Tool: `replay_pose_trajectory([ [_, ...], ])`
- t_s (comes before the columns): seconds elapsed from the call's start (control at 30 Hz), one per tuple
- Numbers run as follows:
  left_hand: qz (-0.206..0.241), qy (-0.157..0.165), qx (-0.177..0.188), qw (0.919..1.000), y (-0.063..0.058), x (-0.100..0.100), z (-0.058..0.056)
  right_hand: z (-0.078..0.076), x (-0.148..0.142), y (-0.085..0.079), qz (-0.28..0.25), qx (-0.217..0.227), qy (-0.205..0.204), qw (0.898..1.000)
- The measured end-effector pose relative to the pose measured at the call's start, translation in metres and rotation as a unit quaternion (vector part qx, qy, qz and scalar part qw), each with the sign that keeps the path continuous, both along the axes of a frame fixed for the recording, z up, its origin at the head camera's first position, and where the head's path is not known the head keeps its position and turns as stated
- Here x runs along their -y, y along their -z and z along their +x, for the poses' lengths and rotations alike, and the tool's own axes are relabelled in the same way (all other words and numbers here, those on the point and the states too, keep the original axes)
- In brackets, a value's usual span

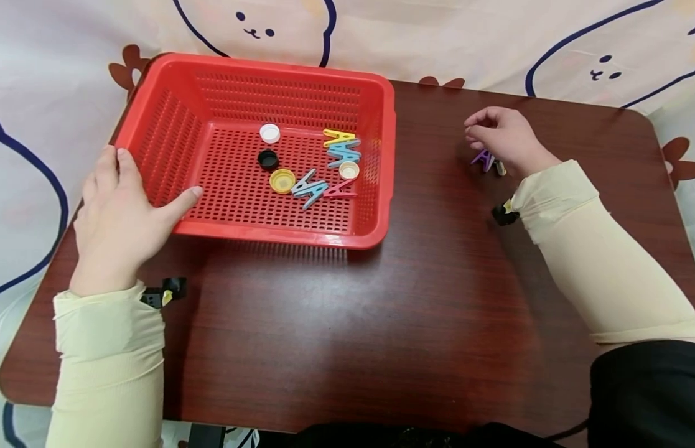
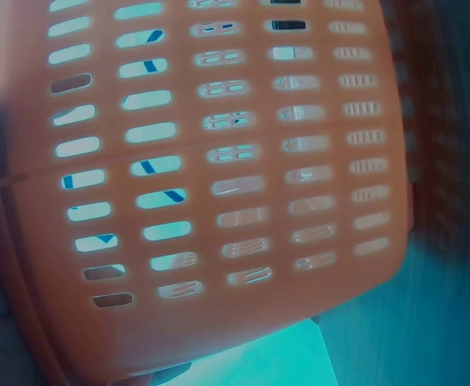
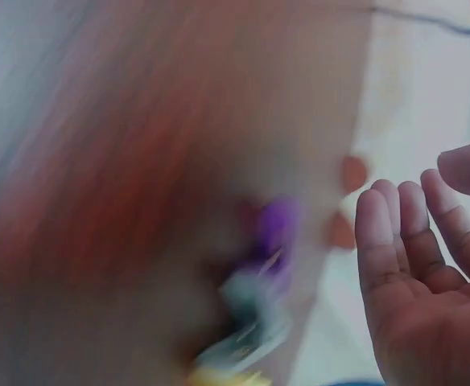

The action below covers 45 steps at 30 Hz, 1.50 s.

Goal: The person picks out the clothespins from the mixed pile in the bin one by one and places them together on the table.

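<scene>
My left hand rests with spread fingers on the left corner of a red basket, thumb over the front rim. The left wrist view faces the slotted side of the basket. To the right, my right hand hovers above a purple clothespin, its fingers loosely bent and holding nothing. A grey-green thing, blurred in the right wrist view, lies against that clothespin, with something yellow beside it. Inside the basket are a yellow clothespin, several blue ones and a pink one.
Also in the basket lie a white cap, a black cap, a yellow cap and a cream cap. The brown table ends at a patterned curtain behind.
</scene>
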<state>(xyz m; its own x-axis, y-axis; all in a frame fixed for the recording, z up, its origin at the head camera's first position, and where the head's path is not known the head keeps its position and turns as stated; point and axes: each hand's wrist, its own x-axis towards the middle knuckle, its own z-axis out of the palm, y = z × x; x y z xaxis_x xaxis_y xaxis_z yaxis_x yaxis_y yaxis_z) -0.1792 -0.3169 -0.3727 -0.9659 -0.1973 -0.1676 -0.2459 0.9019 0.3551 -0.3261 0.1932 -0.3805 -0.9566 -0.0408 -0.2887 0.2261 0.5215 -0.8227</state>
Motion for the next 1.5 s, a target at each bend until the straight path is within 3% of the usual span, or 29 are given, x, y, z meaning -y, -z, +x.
replay_pose_trajectory([
  [0.13,0.002,-0.003,0.003,1.0,-0.002,-0.002,0.002,0.006,0.03,-0.021,-0.034,-0.026,-0.037,0.998],
  [0.33,-0.001,-0.005,0.001,1.0,-0.002,-0.003,0.004,0.015,0.078,-0.052,0.001,-0.061,-0.115,0.991],
  [0.53,-0.002,-0.003,-0.001,1.0,0.0,-0.004,0.004,0.016,0.111,-0.067,0.016,-0.091,-0.169,0.981],
  [0.67,-0.001,-0.001,-0.006,1.0,0.0,-0.006,0.003,0.014,0.127,-0.074,0.057,-0.107,-0.217,0.969],
  [0.8,-0.003,0.004,-0.005,1.0,0.001,-0.008,-0.001,0.013,0.142,-0.078,0.114,-0.127,-0.271,0.947],
  [1.03,0.0,0.009,-0.005,1.0,0.002,-0.014,-0.005,0.013,0.174,-0.079,0.184,-0.157,-0.364,0.899],
  [1.3,0.003,0.009,-0.007,0.9999,0.0,-0.017,-0.006,0.019,0.211,-0.083,0.201,-0.189,-0.43,0.859],
  [1.5,-0.001,0.009,-0.004,1.0,-0.003,-0.017,-0.006,0.018,0.241,-0.085,0.255,-0.184,-0.473,0.823],
])
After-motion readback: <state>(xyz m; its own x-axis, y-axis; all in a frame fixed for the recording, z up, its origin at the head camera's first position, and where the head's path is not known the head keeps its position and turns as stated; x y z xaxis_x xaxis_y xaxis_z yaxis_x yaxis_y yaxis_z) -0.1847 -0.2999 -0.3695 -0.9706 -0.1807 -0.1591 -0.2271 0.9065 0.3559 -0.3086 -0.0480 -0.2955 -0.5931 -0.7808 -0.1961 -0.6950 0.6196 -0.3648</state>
